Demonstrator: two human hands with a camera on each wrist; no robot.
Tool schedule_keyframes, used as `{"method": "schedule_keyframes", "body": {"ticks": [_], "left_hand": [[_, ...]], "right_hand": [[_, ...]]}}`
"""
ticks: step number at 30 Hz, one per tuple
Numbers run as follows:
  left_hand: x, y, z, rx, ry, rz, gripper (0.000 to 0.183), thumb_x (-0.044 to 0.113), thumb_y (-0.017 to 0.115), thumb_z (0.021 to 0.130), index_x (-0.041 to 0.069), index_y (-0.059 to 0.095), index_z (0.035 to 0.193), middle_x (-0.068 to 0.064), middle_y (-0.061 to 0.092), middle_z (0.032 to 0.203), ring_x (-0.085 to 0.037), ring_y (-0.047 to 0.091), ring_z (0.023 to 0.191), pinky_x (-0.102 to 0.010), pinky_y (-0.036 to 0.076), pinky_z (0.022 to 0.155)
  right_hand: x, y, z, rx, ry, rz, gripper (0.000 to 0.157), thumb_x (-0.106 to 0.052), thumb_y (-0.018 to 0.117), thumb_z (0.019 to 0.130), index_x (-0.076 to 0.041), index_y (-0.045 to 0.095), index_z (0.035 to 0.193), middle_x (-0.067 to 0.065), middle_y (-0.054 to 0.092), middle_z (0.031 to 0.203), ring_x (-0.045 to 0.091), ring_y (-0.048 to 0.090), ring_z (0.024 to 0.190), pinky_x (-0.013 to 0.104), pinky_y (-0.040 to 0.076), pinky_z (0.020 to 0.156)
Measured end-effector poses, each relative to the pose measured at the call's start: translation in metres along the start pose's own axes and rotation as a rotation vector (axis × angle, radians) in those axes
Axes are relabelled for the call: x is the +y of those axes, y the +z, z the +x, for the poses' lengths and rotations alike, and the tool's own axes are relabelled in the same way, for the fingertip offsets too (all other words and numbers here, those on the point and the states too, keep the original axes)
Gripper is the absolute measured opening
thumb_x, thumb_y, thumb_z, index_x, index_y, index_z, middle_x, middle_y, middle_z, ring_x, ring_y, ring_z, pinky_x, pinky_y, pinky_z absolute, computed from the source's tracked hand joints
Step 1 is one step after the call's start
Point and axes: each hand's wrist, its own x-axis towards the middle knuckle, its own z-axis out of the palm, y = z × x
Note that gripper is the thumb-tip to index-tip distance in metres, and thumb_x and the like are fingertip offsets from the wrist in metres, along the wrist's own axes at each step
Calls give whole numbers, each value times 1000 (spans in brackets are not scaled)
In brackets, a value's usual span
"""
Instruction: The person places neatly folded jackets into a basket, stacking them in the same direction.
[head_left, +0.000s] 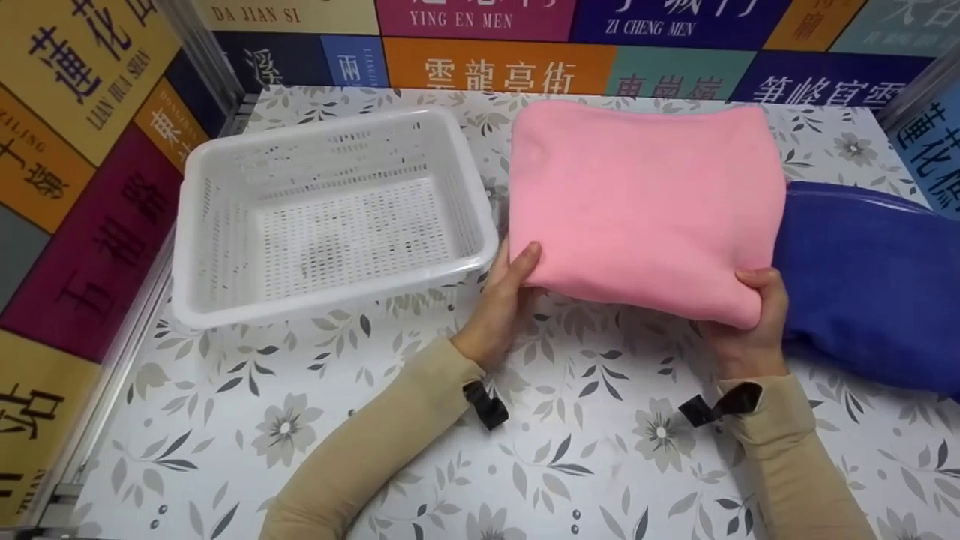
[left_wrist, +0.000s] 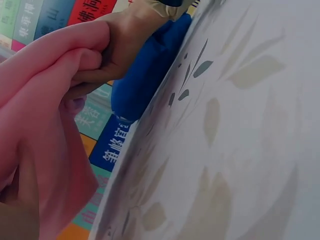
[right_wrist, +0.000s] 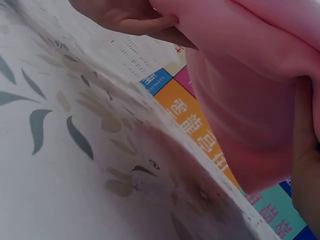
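Observation:
A folded pink cloth [head_left: 645, 202], soft and thick like fleece, is held between both hands in the head view. My left hand [head_left: 499, 307] grips its near left corner, thumb on top and the other fingers underneath. At the near right corner my right hand [head_left: 754, 322] holds it the same way, thumb over the upper face. Both wrist views show the pink cloth [left_wrist: 40, 110] raised off the table, its folded layers drooping between the hands. Right of it, partly overlapped, lies a folded dark blue cloth [head_left: 870, 285].
A white perforated plastic basket [head_left: 330, 296] stands at the left with nothing inside. The table [head_left: 420, 480] has a leaf-and-flower cover. Panels with coloured place-name signs [head_left: 495, 71] close off the back and both sides.

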Motion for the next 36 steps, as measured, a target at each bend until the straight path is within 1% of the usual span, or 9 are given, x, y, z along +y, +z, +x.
{"method": "schedule_keyframes", "body": {"ticks": [2, 5, 7, 10, 14, 19, 27, 31, 36], "left_hand": [[2, 0, 0, 39, 0, 102, 67, 53, 52, 81, 35, 22, 138, 1, 41, 130, -15, 43, 116, -36, 26, 101], [4, -1, 1, 81, -3, 181, 69, 56, 51, 80, 35, 22, 139, 8, 36, 134, -8, 36, 120, -35, 19, 103], [5, -1, 1, 87, 8, 171, 68, 55, 51, 80, 34, 24, 138, 6, 37, 133, -10, 38, 119, -35, 21, 103], [8, -1, 2, 67, 43, 111, 63, 50, 51, 82, 34, 25, 138, -4, 44, 126, -19, 46, 112, -36, 29, 99], [15, 2, 2, 18, 96, 38, 59, 42, 49, 86, 35, 23, 138, -9, 45, 123, -26, 50, 107, -37, 35, 96], [25, 6, 1, -20, 120, -16, 57, 36, 48, 87, 31, 23, 139, -13, 48, 113, -25, 52, 98, -38, 39, 91], [52, 6, -1, 27, 152, 11, 59, 31, 52, 84, 29, 27, 137, -13, 50, 112, -27, 52, 96, -38, 38, 91], [65, 3, -1, 20, 173, -5, 56, 29, 52, 84, 28, 30, 135, -16, 49, 110, -29, 53, 93, -43, 43, 84], [77, 2, -2, 43, 192, 0, 57, 29, 54, 83, 30, 30, 134, -14, 50, 114, -29, 54, 95, -43, 42, 87]], "right_hand": [[1, 1, 1, -3, 4, 7, 48, 6, 47, 64, 1, 44, 112, 14, 51, 105, 29, 49, 90, 36, 41, 76], [3, 4, 2, -5, 13, 24, 48, 5, 48, 63, 1, 44, 111, 14, 51, 105, 29, 49, 89, 36, 41, 76], [5, 7, 4, -10, 8, 17, 48, 5, 48, 63, 1, 44, 111, 14, 51, 105, 29, 49, 89, 36, 41, 77], [7, 13, 10, -16, -11, 5, 47, 4, 48, 63, 1, 44, 110, 14, 51, 104, 30, 49, 89, 36, 41, 76], [8, 22, 17, -23, -57, -16, 48, 4, 49, 62, 3, 44, 109, 15, 51, 104, 31, 49, 86, 36, 42, 74], [11, 36, 22, -27, -92, -50, 45, 3, 50, 61, 5, 46, 106, 15, 51, 101, 30, 49, 85, 34, 41, 74], [22, 67, 27, -142, -7, 124, 38, -1, 38, 65, 6, 44, 102, 18, 49, 98, 33, 47, 81, 40, 41, 70], [30, 81, 30, -153, -6, 146, 37, -1, 36, 65, 7, 44, 100, 19, 49, 96, 33, 47, 79, 40, 41, 70], [40, 91, 33, -162, 1, 193, 37, -2, 36, 65, 7, 44, 100, 19, 49, 96, 33, 47, 78, 40, 41, 68]]}}
